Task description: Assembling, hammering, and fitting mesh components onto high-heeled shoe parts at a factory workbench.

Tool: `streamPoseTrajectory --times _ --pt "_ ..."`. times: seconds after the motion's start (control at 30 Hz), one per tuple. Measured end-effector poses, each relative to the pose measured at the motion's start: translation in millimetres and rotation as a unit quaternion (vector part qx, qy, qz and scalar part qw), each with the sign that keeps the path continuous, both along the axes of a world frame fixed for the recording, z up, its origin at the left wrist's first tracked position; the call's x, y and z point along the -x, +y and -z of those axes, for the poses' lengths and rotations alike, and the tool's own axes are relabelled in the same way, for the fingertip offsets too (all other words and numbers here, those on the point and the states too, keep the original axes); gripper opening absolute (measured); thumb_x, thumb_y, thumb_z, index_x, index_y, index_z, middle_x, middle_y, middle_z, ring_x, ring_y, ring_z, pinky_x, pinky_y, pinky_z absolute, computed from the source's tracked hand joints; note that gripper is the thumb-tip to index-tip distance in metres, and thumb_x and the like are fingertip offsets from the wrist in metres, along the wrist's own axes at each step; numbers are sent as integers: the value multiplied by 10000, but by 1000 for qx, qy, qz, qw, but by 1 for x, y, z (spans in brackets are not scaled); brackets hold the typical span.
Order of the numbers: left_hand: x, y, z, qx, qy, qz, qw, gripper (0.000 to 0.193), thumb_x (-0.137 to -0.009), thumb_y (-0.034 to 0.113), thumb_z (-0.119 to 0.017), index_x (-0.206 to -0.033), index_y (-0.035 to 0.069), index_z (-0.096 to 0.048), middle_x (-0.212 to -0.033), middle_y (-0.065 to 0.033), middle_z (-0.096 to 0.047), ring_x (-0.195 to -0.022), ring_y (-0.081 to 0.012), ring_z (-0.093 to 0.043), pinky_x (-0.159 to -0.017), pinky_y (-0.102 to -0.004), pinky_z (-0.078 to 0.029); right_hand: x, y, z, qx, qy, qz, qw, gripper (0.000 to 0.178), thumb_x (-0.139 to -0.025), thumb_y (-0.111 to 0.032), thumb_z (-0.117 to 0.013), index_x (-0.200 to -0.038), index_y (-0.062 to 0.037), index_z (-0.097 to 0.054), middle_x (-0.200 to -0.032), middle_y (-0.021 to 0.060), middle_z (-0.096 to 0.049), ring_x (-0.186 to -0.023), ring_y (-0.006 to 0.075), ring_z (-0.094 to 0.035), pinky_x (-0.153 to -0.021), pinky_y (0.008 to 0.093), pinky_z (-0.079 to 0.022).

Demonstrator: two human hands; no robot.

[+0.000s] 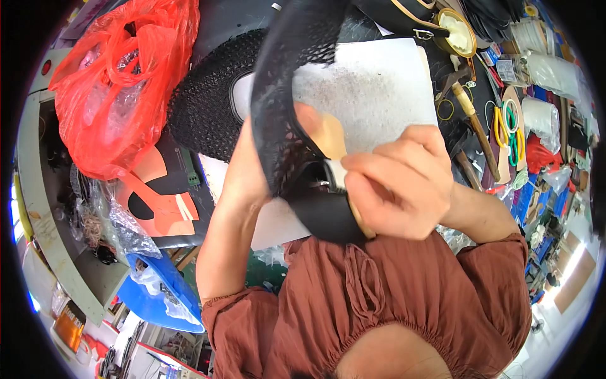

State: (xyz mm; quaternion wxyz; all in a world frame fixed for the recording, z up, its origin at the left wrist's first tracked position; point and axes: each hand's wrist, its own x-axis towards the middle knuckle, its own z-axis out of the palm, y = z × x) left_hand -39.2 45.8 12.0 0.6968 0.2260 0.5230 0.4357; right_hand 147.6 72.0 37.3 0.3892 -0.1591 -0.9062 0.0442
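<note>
- Black mesh shoe upper (284, 95) is held up close to the camera, centre of view, above the bench; open-weave net on top, solid black band at its lower end near the chest.
- Left hand (249, 170) is mostly hidden behind/inside the upper; only wrist & back of hand show, so fingers – can't tell if apart or closed.
- Right hand (398, 189) is curled tight, fingers together, clamped on a small brush (338, 174) w/ pale handle; bristle end touches a tan patch on the inner face of the upper.
- White sheet (379, 95) lies right behind the upper, flat on the bench, speckled grey surface.
- Second black mesh piece (205, 107) lies on the bench just left of the held one, partly under it.
- Red plastic bag (120, 82) sits far left, crumpled, clear plastic inside.
- Orange & black cut pieces (161, 202) lie below the bag, near the bench edge.
- Blue tub (158, 297) is lower left, below bench level.
- Right side: hammer (470, 114) w/ wood handle lies slanted beside the sheet; round tin (457, 31) of pale stuff sits above it; yellow and green scissors (508, 126) further right.
- Person's rust-brown sleeves (404, 303) fill the bottom of view.
</note>
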Motion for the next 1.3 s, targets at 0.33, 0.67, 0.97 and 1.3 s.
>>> streamPoseTrajectory --times 0.33,0.67,0.97,1.3 --pt "15 -18 -11 13 -204 -50 978 869 -801 725 -329 -1092 -59 -562 -1008 -157 -631 -905 -225 -619 -814 -331 -499 3 8 -10 442 67 45 893 181 -658 4 -724 -798 -29 -615 -730 97 -618 -619 242 -586 -580 302 -482" --pt "-7 -38 -23 -43 10 -60 997 110 -821 67 -669 -905 -4 -663 -823 -27 -661 -733 -75 -587 -670 -217 -471 5 0 -15 544 73 81 832 112 -730 -59 -731 -786 -11 -646 -692 41 -636 -608 89 -580 -532 244 -450" --pt "-14 -46 -32 -59 59 -94 992 87 -822 52 -667 -878 -15 -671 -798 -38 -665 -695 -72 -584 -629 -208 -471 3 4 -6 726 142 87 667 140 -804 -132 -694 -764 -10 -639 -734 2 -630 -689 41 -559 -621 214 -453" --pt "-19 -47 -40 -30 29 -121 992 56 -816 31 -654 -852 -10 -669 -770 -33 -655 -674 -68 -579 -612 -211 -469 4 4 -14 787 161 55 593 120 -796 -22 -662 -819 -15 -544 -767 31 -623 -716 52 -570 -646 210 -468"
